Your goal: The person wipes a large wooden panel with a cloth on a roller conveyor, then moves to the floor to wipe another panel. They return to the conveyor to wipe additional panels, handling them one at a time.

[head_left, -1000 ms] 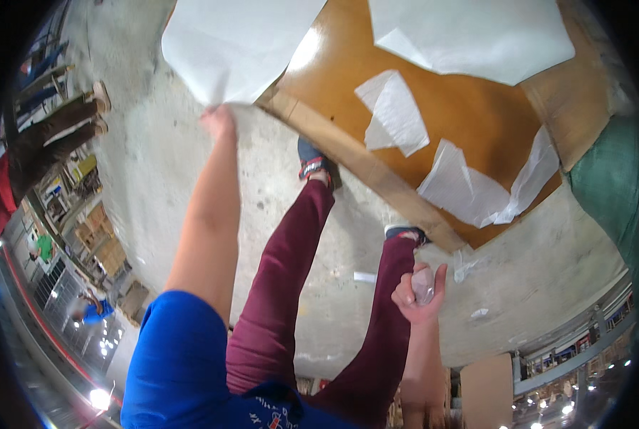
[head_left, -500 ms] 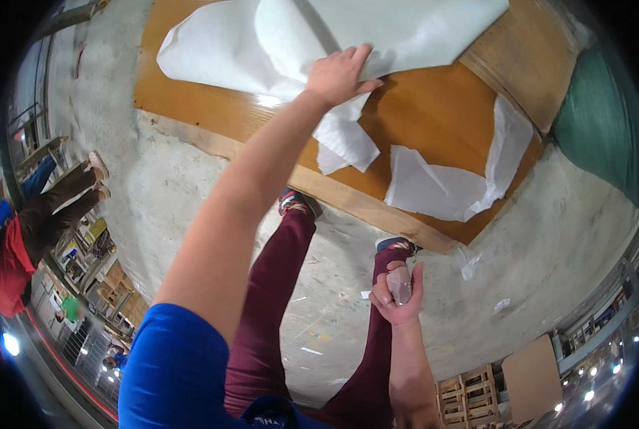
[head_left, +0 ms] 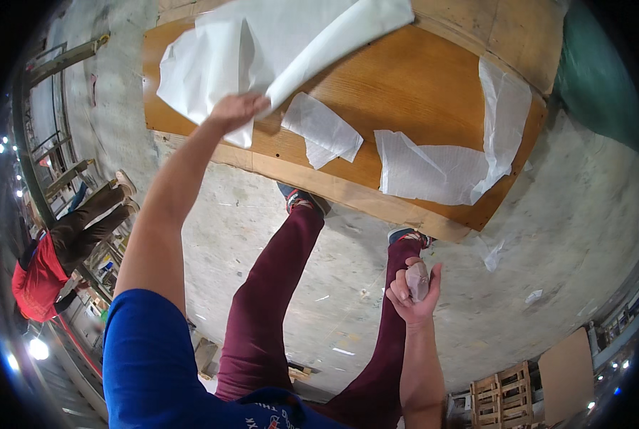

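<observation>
My left hand (head_left: 239, 112), slightly blurred, is closed on the near edge of a large white wrapping sheet (head_left: 204, 68). The sheet is partly folded over and lies across the far left of a glossy brown wooden panel (head_left: 398, 82). Torn white pieces rest on the panel: a small scrap (head_left: 322, 132) and a bent strip (head_left: 434, 168) along its near right corner. Low on the right, my right hand (head_left: 414, 297) is palm up, its fingers curled around a small greyish-pink lump (head_left: 417, 280) whose kind I cannot make out.
Pale wooden edging (head_left: 348, 194) runs along the panel's near side, close to my shoes. Brown cardboard (head_left: 505, 36) and a green covered bulk (head_left: 602, 86) lie at the far right. A person in red (head_left: 39, 275) is at the left. Wooden pallets (head_left: 502, 395) stand at the lower right.
My left hand has pulled the sheet leftward and toward me, baring more of the panel's middle and far side. The right hand keeps hold of the lump.
</observation>
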